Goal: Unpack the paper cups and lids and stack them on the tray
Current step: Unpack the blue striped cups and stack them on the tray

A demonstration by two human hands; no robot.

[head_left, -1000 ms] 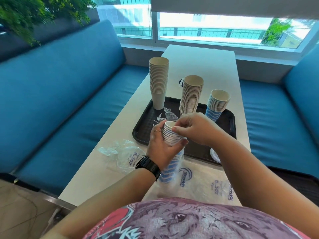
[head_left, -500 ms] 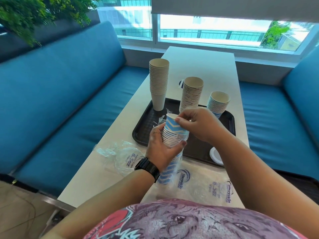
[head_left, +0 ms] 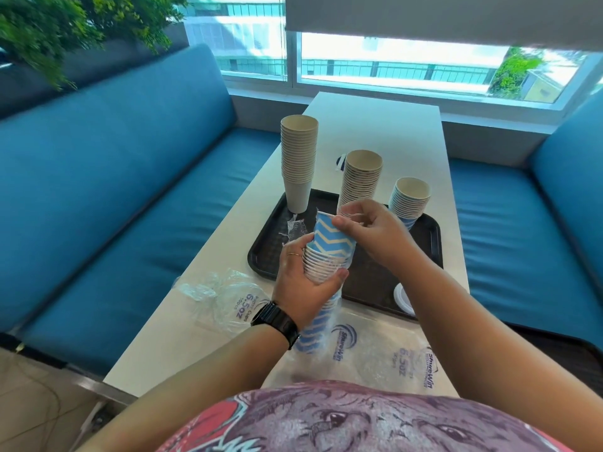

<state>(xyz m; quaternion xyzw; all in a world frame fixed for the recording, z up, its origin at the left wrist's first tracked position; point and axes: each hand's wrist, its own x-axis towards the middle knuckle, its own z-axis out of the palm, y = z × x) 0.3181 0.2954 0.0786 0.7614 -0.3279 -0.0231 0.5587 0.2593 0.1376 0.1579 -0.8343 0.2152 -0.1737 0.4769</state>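
My left hand (head_left: 301,282) grips a tall stack of blue zigzag cups (head_left: 321,308) still partly sleeved in clear plastic, held upright over the table's near end. My right hand (head_left: 372,231) pinches the rim of the top blue cup (head_left: 332,243), which stands most of the way out of the stack. On the black tray (head_left: 270,243) stand two stacks of plain beige cups (head_left: 298,161) (head_left: 362,177) and a shorter blue zigzag stack (head_left: 409,200). A white lid (head_left: 402,296) lies at the tray's near right edge.
Empty clear plastic sleeves lie on the white table: a crumpled one (head_left: 225,300) at the left and flat printed ones (head_left: 391,357) near me. A plastic scrap (head_left: 295,230) lies on the tray. Blue benches (head_left: 114,190) flank the table; a window is at the far end.
My right hand has drawn the top blue cup upward out of the stack, from barely raised to mostly exposed. My left hand keeps its grip on the stack.
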